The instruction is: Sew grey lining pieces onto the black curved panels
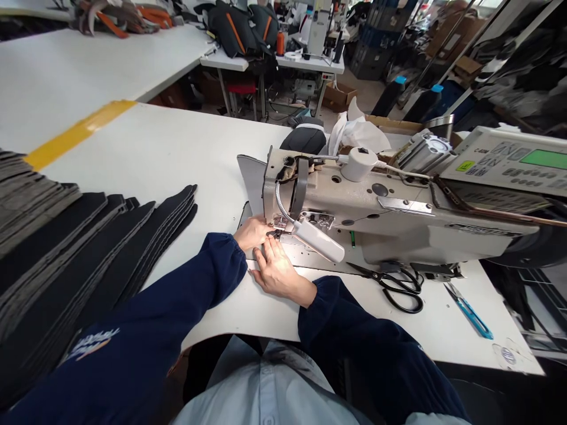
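Black-handled scissors (376, 274) and blue thread snips (469, 311) lie on the white worktable (155, 153), with dark backpacks (239, 26) beyond.

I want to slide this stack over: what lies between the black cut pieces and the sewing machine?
In the head view, the left hand and its navy sleeve reach across the white table.

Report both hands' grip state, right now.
Left hand: closed, seems to pinch a dark fabric piece at the presser foot.
Right hand: open, fingers spread flat, resting by the machine bed; holding nothing visible.
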### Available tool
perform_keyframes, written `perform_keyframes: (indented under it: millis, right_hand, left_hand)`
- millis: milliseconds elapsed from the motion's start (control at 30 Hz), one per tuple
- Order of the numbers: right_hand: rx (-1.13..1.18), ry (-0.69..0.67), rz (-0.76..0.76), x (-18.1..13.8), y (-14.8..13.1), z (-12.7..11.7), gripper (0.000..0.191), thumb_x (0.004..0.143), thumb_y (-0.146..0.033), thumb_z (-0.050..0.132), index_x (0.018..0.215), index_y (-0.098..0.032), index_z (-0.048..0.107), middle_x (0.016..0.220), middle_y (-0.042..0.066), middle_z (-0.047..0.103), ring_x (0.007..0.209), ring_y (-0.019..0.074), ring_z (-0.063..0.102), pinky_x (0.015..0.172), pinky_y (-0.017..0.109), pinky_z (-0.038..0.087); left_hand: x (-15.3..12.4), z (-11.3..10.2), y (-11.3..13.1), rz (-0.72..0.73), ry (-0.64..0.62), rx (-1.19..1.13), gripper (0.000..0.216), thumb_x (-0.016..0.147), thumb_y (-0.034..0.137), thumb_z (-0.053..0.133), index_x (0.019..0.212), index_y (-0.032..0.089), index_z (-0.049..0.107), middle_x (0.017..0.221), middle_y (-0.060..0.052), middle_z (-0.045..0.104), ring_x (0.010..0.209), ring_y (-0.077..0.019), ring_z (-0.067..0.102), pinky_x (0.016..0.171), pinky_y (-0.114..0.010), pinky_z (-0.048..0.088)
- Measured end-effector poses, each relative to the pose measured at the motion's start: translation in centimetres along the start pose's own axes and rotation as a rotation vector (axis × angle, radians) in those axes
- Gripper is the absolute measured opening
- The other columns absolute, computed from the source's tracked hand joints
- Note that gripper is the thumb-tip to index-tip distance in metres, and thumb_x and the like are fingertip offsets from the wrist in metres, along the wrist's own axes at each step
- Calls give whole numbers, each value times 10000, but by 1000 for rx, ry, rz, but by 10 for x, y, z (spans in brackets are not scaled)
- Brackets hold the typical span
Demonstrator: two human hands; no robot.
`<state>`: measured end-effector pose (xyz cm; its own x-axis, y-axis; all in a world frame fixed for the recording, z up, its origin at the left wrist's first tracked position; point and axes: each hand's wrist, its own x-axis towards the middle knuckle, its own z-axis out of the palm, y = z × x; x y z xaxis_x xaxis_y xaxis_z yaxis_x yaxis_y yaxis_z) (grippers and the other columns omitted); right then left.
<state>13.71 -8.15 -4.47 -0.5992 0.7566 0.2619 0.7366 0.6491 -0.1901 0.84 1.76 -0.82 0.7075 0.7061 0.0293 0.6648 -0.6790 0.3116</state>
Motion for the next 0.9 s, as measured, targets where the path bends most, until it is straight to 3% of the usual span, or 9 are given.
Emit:
perform_keyframes:
  millis: [167, 300, 467, 567, 733, 900]
  right_hand:
    - [18, 33, -2, -2, -1, 0, 512, 926, -327, 519, 1269, 54, 528, 1379, 373, 426, 1344, 410, 392, 1084, 604, 338]
    - [-44, 93, -43, -6, -1, 4, 452, 926, -315, 509, 1227, 17, 569, 1334, 349, 484, 1307, 415, 442, 1031, 593, 411]
    - [-106, 147, -52, -9, 8, 15, 375, 938, -240, 465, 1243, -43, 560, 1351, 320, 494, 1299, 393, 471, 985, 596, 459]
    - [-79, 218, -50, -9, 13, 22, 365, 943, -214, 426, 1242, -49, 554, 1341, 303, 511, 1308, 379, 466, 971, 583, 483]
    - [-36, 318, -71, -7, 23, 30, 389, 963, -218, 355, 1267, -62, 542, 1278, 266, 556, 1283, 349, 492, 958, 559, 505]
    - [-37, 351, -98, -11, 27, 29, 395, 985, -244, 311, 1204, -37, 566, 1196, 292, 576, 1229, 370, 529, 905, 580, 522]
  left_hand:
    - [0, 2, -3, 49, -15, -9, 228, 859, 104, 460, 711, 185, 614, 808, -50, 655, 1041, -210, 598, 917, -300, 458]
    - [7, -8, -16, 88, 2, 60, 183, 795, 82, 545, 893, 166, 674, 946, -62, 693, 1019, -194, 616, 920, -271, 471]
    - [7, -27, -45, -35, 106, 177, 596, 644, 93, 661, 1233, 134, 573, 1306, -145, 566, 1154, -284, 558, 1022, -403, 415]
    - [-2, -26, -52, -105, 85, 220, 511, 690, 170, 660, 1197, 135, 598, 1248, -140, 589, 1084, -295, 574, 1030, -470, 383]
    - [-16, -15, -31, -182, 61, 228, 229, 833, 198, 567, 1014, 82, 644, 1117, -199, 595, 1063, -311, 541, 837, -418, 475]
    - [-35, -17, 2, -300, 26, 195, 230, 889, 64, 426, 976, 76, 639, 1124, -232, 594, 1065, -294, 559, 825, -394, 475]
